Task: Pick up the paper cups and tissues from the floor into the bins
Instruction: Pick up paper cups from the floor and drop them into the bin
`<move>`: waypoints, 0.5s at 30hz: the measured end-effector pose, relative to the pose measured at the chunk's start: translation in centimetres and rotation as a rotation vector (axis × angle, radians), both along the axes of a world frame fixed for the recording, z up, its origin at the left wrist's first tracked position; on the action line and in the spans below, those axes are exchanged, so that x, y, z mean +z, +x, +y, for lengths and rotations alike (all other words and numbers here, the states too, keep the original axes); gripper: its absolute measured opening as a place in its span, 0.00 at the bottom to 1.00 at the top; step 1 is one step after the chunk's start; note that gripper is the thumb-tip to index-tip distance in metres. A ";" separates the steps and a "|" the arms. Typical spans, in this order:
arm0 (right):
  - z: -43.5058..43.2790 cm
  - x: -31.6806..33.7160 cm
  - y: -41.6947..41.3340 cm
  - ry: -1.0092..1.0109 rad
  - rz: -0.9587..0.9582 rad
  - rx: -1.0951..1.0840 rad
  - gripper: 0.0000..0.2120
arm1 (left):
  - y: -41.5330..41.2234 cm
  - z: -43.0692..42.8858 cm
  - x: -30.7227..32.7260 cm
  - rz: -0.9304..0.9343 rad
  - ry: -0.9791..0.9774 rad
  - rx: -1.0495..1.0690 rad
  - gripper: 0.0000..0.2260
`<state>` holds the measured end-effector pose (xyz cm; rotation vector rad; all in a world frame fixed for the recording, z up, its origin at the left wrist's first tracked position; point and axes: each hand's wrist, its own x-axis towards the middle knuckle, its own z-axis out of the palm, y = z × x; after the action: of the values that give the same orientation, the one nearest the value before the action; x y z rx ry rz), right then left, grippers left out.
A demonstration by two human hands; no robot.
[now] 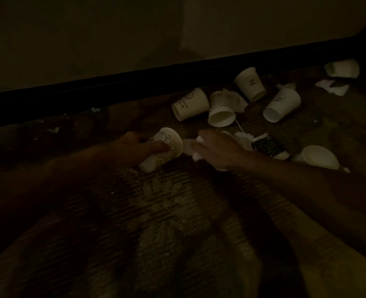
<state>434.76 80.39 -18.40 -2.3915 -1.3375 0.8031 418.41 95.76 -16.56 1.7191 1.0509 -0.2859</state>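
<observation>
White paper cups and crumpled white tissues are scattered over the dark patterned carpet floor point(177, 211), most of them toward its far right edge, just below the black baseboard point(113, 89). A white paper cup printed with a fine line drawing point(167, 138) is gripped by the left hand point(134, 145), whose fingers are curled round its wall. The cup is tilted with its base low at the carpet, and whether it is lifted clear cannot be told. A crumpled white tissue point(188, 145) is clutched in the right hand point(217, 150), just beside that cup's rim. One item seems to be taken in each hand so that both can be carried off together. No bin is in view.

Left on the floor are:
- a smiley-face cup point(190, 104) on its side, with a line of lettering
- a white cup with its mouth turned toward the camera point(219, 110), touching a flattened tissue point(237, 100)
- an emblem-marked cup point(249, 83) nearest the baseboard
- a second emblem cup point(282, 105) to its right
- a black-patterned cup point(266, 147) just beyond the right hand
- a plain white cup point(317, 157) near the right edge

All lie toppled, as dropped litter would. The lettering is too dim and small to be read. Only a letter resembling "H" can be made out on the cup facing the camera.
</observation>
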 end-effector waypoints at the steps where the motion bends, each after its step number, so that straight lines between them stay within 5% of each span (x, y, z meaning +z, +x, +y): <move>1: -0.6 0.3 1.0 0.024 -0.035 -0.034 0.13 | 0.3 -0.2 0.2 -0.005 -0.003 0.012 0.19; 8: -5.8 0.5 8.4 0.043 0.112 -0.333 0.17 | 3.3 -2.4 0.6 -0.049 -0.050 0.011 0.15; 15: -7.1 -1.3 10.1 -0.110 0.261 -0.361 0.14 | 5.0 -4.3 0.6 -0.070 -0.093 -0.003 0.19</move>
<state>444.82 73.32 -19.65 -2.4048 -0.7525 1.0555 423.45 91.41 -16.00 1.6358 0.9689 -0.2709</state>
